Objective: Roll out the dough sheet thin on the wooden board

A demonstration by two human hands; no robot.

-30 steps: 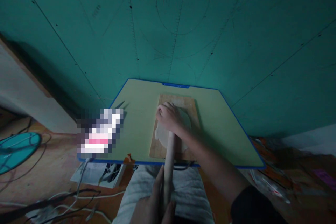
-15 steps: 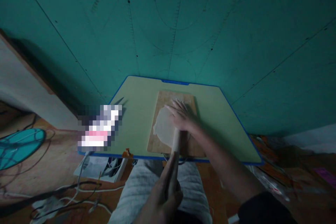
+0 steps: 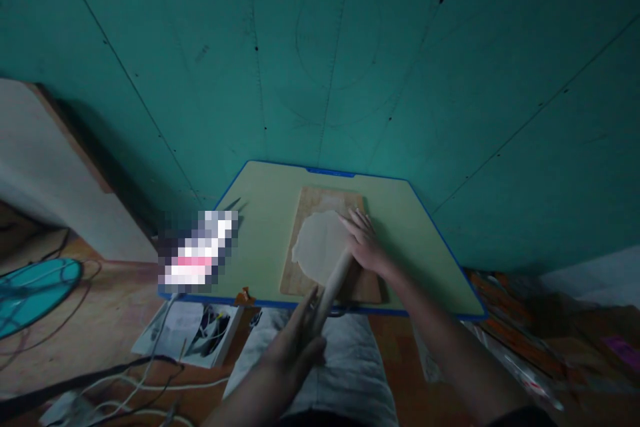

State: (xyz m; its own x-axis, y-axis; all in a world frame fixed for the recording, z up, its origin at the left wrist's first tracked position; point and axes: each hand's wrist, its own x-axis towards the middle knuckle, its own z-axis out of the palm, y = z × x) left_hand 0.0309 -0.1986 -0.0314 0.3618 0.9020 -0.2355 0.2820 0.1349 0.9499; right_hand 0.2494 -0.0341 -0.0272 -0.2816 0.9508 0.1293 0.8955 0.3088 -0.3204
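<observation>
A thin, pale sheet of rolled dough (image 3: 320, 247) lies on a wooden cutting board (image 3: 295, 283), roughly round with a ragged left edge. A wooden rolling pin (image 3: 334, 285) slants across the dough's right side towards my body. My left hand (image 3: 295, 350) is closed around the pin's near end, beyond the table edge. At the far end, my right hand (image 3: 366, 243) lies with fingers stretched out and slightly spread, its palm against the pin and its fingertips at the dough's right edge. What lies beneath that palm is hidden.
The board rests on a pale folding table (image 3: 260, 227) with a blue rim, against a green wall (image 3: 330, 80). A pixelated item (image 3: 197, 253) and a dark pointed blade (image 3: 233, 204) are at its left. Cables (image 3: 145, 383) and an open box (image 3: 190, 333) lie below.
The pin has swung to a more slanted angle, its far end shifting right. My right hand has moved right, off the dough's middle, uncovering more of the sheet. The camera view has tilted slightly.
</observation>
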